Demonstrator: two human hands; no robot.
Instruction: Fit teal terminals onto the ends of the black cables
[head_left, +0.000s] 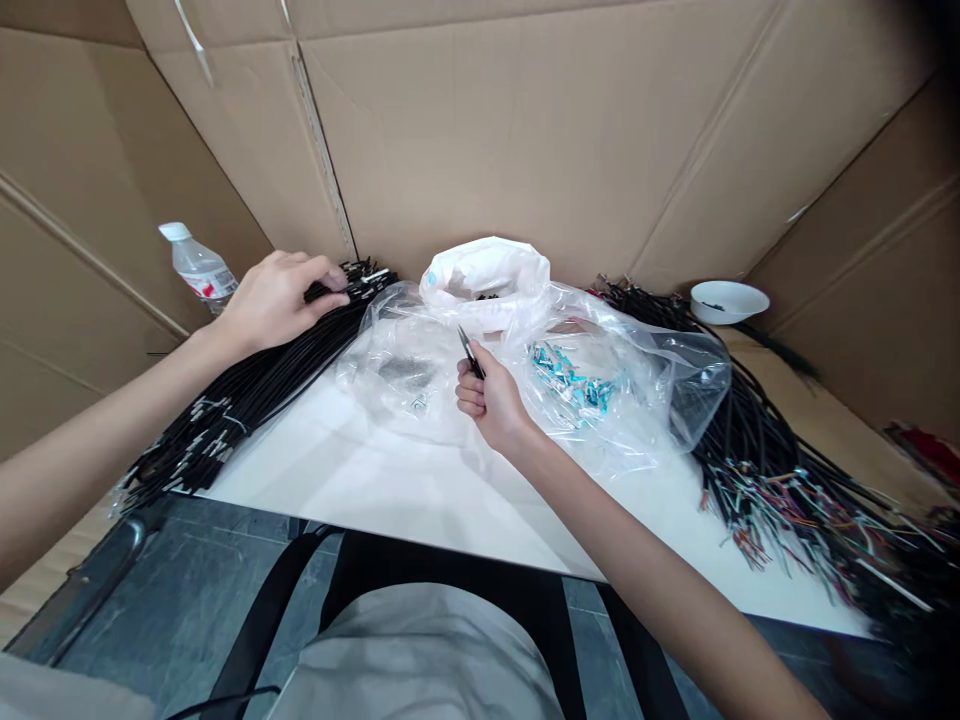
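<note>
My left hand [279, 298] is over the far end of a bundle of black cables [300, 345], its thumb and fingers apart around the cable ends. No cable is visibly lifted from the bundle. Near the middle of the table, my right hand [491, 395] is closed around a small pair of black-handled snips [472, 355], the pointed tip up and away from me. Clear plastic bags lie around this hand. The right-hand bag holds small teal and silver pieces [574, 380]; the left one holds fine grey pieces [409, 373].
A white bag [487, 275] with a rolled-open mouth stands at the back, dark bits inside. A water bottle [199, 268] is at the left. A white bowl [729, 303] and more black cables [757, 430] with stripped coloured wires lie right. Cardboard walls [525, 130] surround the white table [360, 470].
</note>
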